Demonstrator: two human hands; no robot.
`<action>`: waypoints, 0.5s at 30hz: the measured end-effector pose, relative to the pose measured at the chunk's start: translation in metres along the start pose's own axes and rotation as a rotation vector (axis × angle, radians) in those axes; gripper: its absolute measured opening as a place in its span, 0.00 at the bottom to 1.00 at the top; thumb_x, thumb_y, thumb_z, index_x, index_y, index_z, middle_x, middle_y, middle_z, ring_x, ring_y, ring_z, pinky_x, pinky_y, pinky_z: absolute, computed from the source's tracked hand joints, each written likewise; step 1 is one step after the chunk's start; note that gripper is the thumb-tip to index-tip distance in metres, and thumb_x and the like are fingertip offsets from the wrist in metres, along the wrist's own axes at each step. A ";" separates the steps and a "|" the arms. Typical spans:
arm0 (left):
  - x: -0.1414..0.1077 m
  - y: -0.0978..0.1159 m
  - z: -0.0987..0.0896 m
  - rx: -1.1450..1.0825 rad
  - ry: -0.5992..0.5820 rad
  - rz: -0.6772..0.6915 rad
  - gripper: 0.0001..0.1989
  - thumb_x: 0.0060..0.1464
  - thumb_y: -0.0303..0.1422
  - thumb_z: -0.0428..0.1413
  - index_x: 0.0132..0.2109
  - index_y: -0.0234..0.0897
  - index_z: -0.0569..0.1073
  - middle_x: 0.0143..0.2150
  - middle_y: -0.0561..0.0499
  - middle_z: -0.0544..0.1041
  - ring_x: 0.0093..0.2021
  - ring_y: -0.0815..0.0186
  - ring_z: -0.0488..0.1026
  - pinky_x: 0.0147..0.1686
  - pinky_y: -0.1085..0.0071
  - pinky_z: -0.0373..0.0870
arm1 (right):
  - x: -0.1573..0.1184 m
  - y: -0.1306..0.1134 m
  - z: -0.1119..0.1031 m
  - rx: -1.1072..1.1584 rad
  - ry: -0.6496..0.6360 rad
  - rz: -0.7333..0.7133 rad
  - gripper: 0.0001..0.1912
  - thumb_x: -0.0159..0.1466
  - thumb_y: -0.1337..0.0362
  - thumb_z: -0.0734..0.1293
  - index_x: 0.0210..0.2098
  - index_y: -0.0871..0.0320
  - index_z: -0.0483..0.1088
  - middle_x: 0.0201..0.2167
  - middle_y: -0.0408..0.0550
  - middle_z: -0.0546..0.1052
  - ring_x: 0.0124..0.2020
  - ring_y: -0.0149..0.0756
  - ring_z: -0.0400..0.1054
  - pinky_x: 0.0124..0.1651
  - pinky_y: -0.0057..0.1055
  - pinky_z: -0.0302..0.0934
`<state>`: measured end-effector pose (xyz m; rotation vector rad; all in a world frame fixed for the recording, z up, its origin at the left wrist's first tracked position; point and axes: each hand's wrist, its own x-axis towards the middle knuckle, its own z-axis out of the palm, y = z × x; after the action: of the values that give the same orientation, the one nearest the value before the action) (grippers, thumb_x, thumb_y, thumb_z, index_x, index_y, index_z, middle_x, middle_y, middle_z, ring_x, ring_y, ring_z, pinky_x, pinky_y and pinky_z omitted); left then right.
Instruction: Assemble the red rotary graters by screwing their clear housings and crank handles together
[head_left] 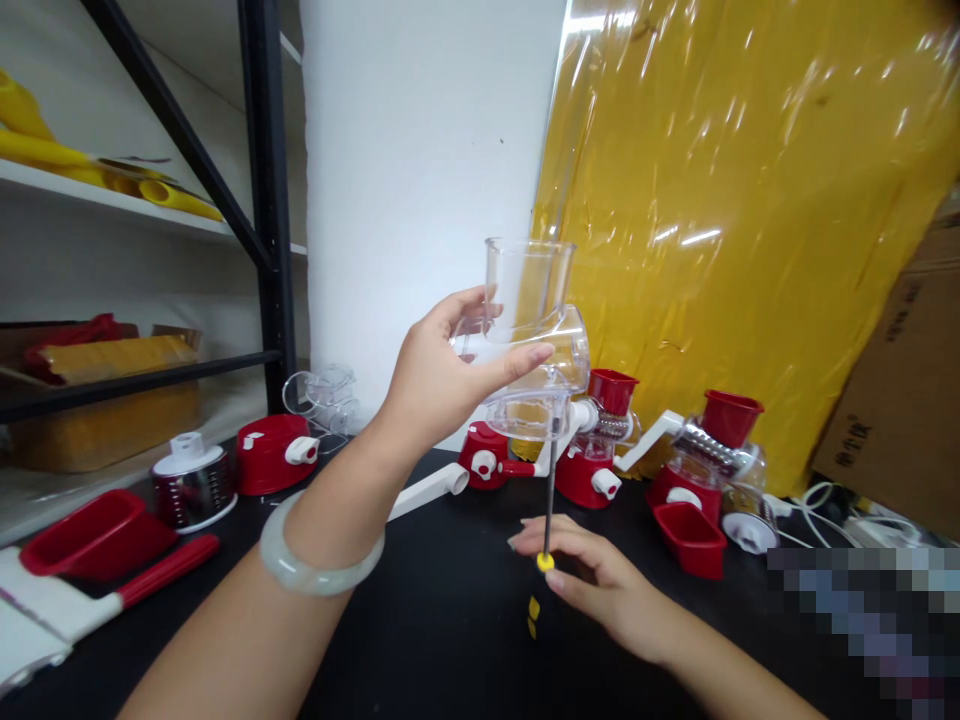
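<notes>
My left hand [450, 365] is closed around a clear plastic grater body [532, 290], holding it up above the black table. Its round feed tube points upward, and a flared base ring faces down. Below it, my right hand [600, 580] grips a screwdriver [534, 605] with a black and yellow handle. The long metal shaft stands almost upright, its tip meeting the underside of the clear body near the base ring. Whether a screw sits at the tip is too small to tell.
Assembled red rotary graters [589, 470] stand behind my hands. To the left are a red base [274, 455], a metal grating drum [193, 488], a red hopper [101, 535] and a white crank [427, 492]. A shelf rack [262, 200] rises at left; a cardboard box [892, 370] stands right.
</notes>
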<state>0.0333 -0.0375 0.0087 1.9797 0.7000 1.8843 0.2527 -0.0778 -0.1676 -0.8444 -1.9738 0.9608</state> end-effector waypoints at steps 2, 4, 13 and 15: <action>0.000 0.000 0.000 -0.003 0.000 -0.011 0.37 0.40 0.44 0.72 0.57 0.37 0.74 0.55 0.39 0.79 0.57 0.52 0.75 0.56 0.57 0.73 | 0.002 0.002 0.001 -0.016 0.061 -0.024 0.17 0.65 0.47 0.71 0.41 0.55 0.74 0.47 0.54 0.76 0.58 0.49 0.66 0.63 0.48 0.57; 0.000 0.001 0.000 -0.007 -0.005 -0.024 0.37 0.40 0.44 0.72 0.57 0.37 0.73 0.56 0.38 0.78 0.57 0.51 0.75 0.56 0.56 0.73 | 0.003 0.004 0.003 -0.016 0.115 0.002 0.22 0.58 0.46 0.77 0.38 0.55 0.70 0.43 0.52 0.76 0.53 0.49 0.69 0.58 0.46 0.63; -0.001 0.003 0.000 -0.002 -0.001 -0.050 0.39 0.39 0.44 0.72 0.57 0.36 0.73 0.56 0.38 0.78 0.58 0.51 0.75 0.55 0.56 0.74 | 0.001 -0.003 -0.001 -0.007 0.025 -0.079 0.14 0.67 0.49 0.70 0.41 0.53 0.74 0.48 0.52 0.77 0.61 0.47 0.65 0.66 0.48 0.54; -0.001 0.003 0.000 -0.002 0.001 -0.051 0.39 0.39 0.44 0.72 0.57 0.35 0.73 0.56 0.38 0.78 0.57 0.51 0.75 0.56 0.55 0.73 | 0.002 0.001 0.002 0.000 0.091 -0.068 0.18 0.61 0.48 0.76 0.35 0.55 0.69 0.41 0.50 0.77 0.54 0.47 0.69 0.60 0.46 0.60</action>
<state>0.0341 -0.0406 0.0094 1.9420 0.7415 1.8557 0.2501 -0.0760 -0.1687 -0.8017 -1.9130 0.8681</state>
